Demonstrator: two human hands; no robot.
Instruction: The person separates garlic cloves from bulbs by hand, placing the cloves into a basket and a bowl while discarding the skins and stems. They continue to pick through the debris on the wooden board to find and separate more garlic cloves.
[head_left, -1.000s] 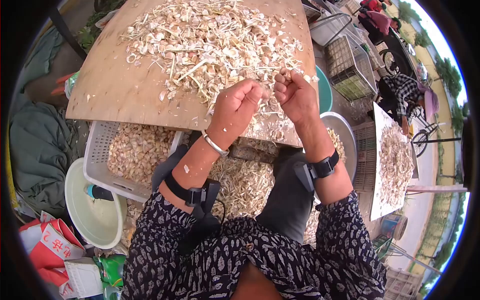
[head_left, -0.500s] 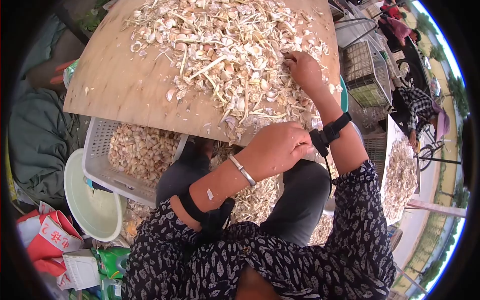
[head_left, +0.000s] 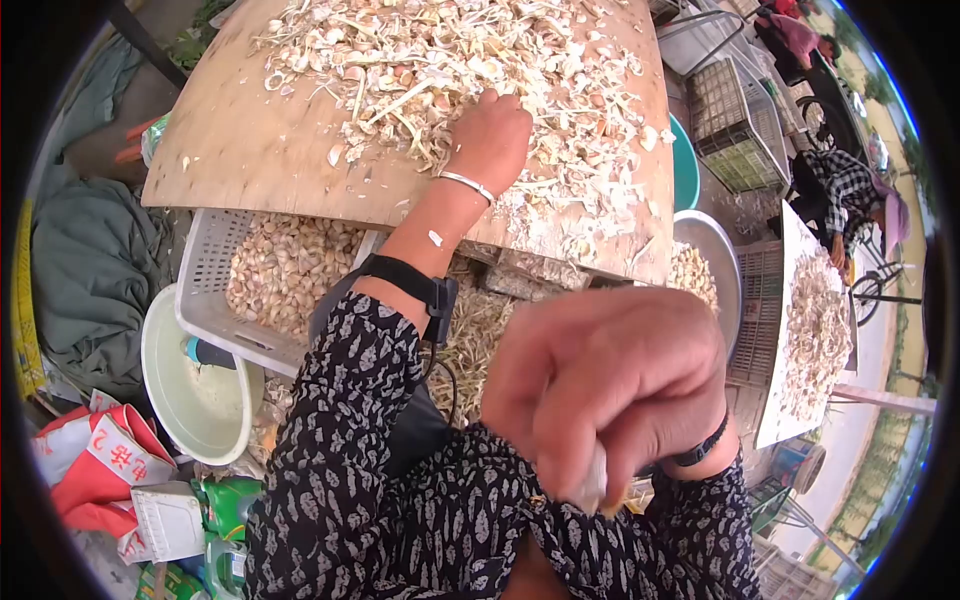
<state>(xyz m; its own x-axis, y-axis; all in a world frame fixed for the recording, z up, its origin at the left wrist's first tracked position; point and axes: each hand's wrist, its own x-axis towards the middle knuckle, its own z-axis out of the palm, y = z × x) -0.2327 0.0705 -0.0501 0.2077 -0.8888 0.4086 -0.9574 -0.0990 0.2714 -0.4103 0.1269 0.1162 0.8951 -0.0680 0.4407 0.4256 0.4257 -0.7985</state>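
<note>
My left hand (head_left: 488, 142), with a silver bracelet at the wrist, reaches into the near edge of the pile of garlic cloves, skins and dry stalks (head_left: 570, 110) on the wooden board (head_left: 270, 170). Its fingers are curled down among the pieces, and what they grip is hidden. Raised close to the camera, my right hand (head_left: 615, 380) is closed, slightly blurred. A whitish garlic clove (head_left: 592, 482) pokes out between its thumb and fingers.
Below the board stand a grey crate (head_left: 205, 285) of garlic cloves and a pale green basin (head_left: 160, 400). A metal bowl (head_left: 728, 260) and a teal tub (head_left: 684, 170) are at the right. Farther right, a person (head_left: 835, 190) works at another garlic-covered board (head_left: 775, 405).
My left hand has moved up and left onto the pile. My right hand has left the pile's right side and come down close to the camera, with a garlic clove in its fingers.
</note>
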